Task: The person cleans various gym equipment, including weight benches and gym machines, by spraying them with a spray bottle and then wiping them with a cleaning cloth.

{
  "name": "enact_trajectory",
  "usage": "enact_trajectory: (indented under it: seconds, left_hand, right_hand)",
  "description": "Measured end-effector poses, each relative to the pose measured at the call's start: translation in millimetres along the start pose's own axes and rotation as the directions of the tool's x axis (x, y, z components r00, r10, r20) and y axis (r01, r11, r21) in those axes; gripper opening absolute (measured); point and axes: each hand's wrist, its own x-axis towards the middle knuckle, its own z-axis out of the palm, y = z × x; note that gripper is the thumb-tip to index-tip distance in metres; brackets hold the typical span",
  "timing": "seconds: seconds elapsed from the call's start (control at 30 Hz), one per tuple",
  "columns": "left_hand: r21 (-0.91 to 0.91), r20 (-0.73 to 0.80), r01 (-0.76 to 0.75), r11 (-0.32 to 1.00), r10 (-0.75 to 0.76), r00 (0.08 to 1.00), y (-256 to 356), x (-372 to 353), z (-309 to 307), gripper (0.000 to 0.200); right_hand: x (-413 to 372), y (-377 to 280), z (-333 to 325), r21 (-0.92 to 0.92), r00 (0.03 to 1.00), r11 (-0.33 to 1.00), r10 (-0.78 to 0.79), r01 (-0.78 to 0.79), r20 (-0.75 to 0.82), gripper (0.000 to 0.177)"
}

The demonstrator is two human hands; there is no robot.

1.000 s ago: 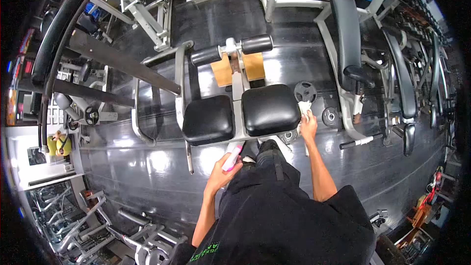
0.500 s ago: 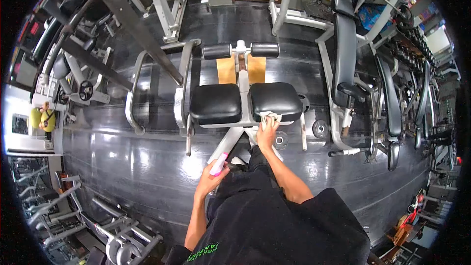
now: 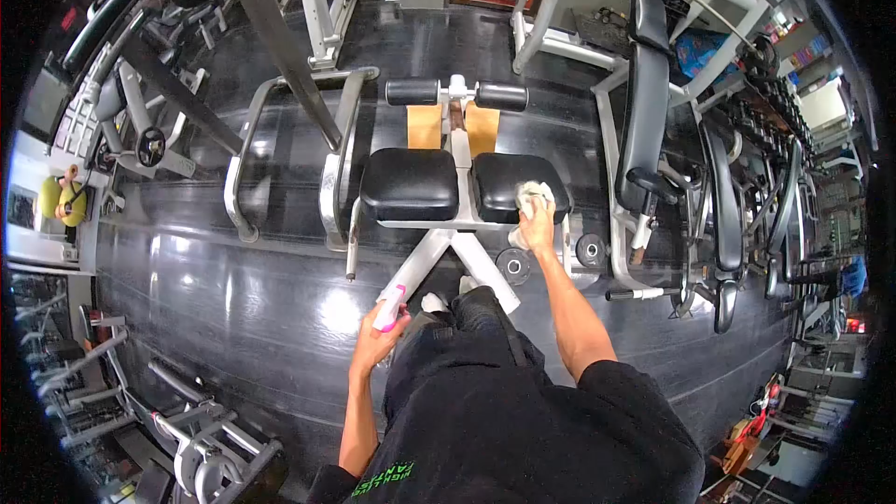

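My right hand is closed on a pale cloth, pressing it against the front right part of the right black seat pad. Beside that pad, across a grey frame bar, sits the matching left pad; nothing touches it. Lower down on the left, my left hand grips a white bottle with pink parts, held near the bench's slanted grey leg. The fingers partly hide the bottle. Two black foam rollers stand at the far end of the bench.
Weight plates lie on the dark floor right of the bench. A bent metal frame stands close on the left. To the right is an upright padded bench, with a dumbbell rack behind it.
My right hand and the cloth have moved right and up, from the pad's front edge onto its right side. The view has shifted slightly; my left hand still holds the bottle.
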Motion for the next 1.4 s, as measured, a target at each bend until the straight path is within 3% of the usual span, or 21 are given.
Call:
enact_trajectory:
  seconds: [0.03, 0.1, 0.33, 0.5, 0.63, 0.83, 0.9, 1.0, 1.17, 1.2, 1.27, 1.3, 1.33, 1.37, 1.4]
  left_hand:
    - [-0.019, -0.012, -0.013, 1.000, 0.012, 1.000, -1, 0, 0, 0.024]
    - [-0.058, -0.033, -0.010, 0.998, 0.008, 0.999, -1, -1, 1, 0.024]
    - [-0.078, 0.006, 0.031, 0.996, -0.030, 1.000, -14, 4, 3, 0.021]
    - [-0.074, 0.022, 0.003, 0.997, -0.001, 1.000, -12, 17, 15, 0.020]
    - [-0.047, 0.096, 0.015, 0.999, -0.010, 0.995, -8, 29, 23, 0.026]
    - [-0.024, 0.052, -0.028, 0.999, 0.029, 0.998, 1, 36, 44, 0.022]
    - [-0.031, 0.041, -0.024, 0.999, 0.025, 0.999, 2, 40, 52, 0.022]
    - [-0.005, 0.005, -0.034, 0.999, 0.034, 0.999, -4, 44, 77, 0.022]
    - [-0.033, -0.100, -0.031, 0.999, 0.028, 0.995, 11, 40, 129, 0.022]
    - [-0.073, -0.129, -0.022, 0.997, 0.013, 0.992, 13, 40, 143, 0.022]
    - [-0.120, -0.180, -0.008, 0.993, -0.014, 0.984, 7, 39, 170, 0.022]
    - [-0.122, -0.199, 0.002, 0.992, -0.026, 0.980, 8, 37, 185, 0.022]
    - [-0.128, -0.201, 0.025, 0.991, -0.051, 0.978, 11, 34, 200, 0.022]
    - [-0.131, -0.201, 0.048, 0.990, -0.074, 0.977, 13, 33, 215, 0.022]
    - [-0.114, -0.195, 0.068, 0.991, -0.089, 0.977, 9, 31, 229, 0.027]
  right_hand:
    - [0, -8, 0, -0.073, 1.000, 0.997, -0.018, 0.017, -0.015, 0.042]
    - [7, -12, -6, -0.137, 0.990, 0.990, 0.048, -0.030, 0.133, 0.043]
    - [27, -1, -12, -0.163, 0.952, 0.987, 0.059, -0.010, 0.300, 0.051]
    - [29, -3, -14, -0.150, 0.926, 0.984, 0.145, -0.098, 0.349, 0.053]
    - [28, 1, -16, -0.116, 0.926, 0.990, 0.118, -0.081, 0.359, 0.056]
    - [31, 17, -23, 0.071, 0.920, 0.997, -0.008, -0.021, 0.391, 0.066]
    - [36, 26, -25, 0.084, 0.905, 0.995, 0.013, -0.054, 0.425, 0.067]
    - [43, 33, -37, 0.251, 0.864, 0.953, 0.023, -0.172, 0.504, 0.069]
    - [48, 50, -41, 0.322, 0.833, 0.940, -0.089, -0.111, 0.546, 0.075]
    - [52, 68, -33, 0.485, 0.806, 0.829, -0.072, -0.280, 0.587, 0.070]
    - [63, 103, -27, 0.684, 0.764, 0.477, -0.037, -0.553, 0.644, 0.058]
    - [68, 121, -29, 0.725, 0.750, 0.262, -0.007, -0.637, 0.661, 0.052]
    - [76, 126, -44, 0.621, 0.626, 0.084, 0.149, -0.779, 0.765, 0.044]
    - [79, 131, -59, 0.626, 0.595, -0.094, 0.227, -0.774, 0.771, 0.032]
    - [81, 149, -55, 0.717, 0.683, -0.040, 0.271, -0.696, 0.678, 0.032]
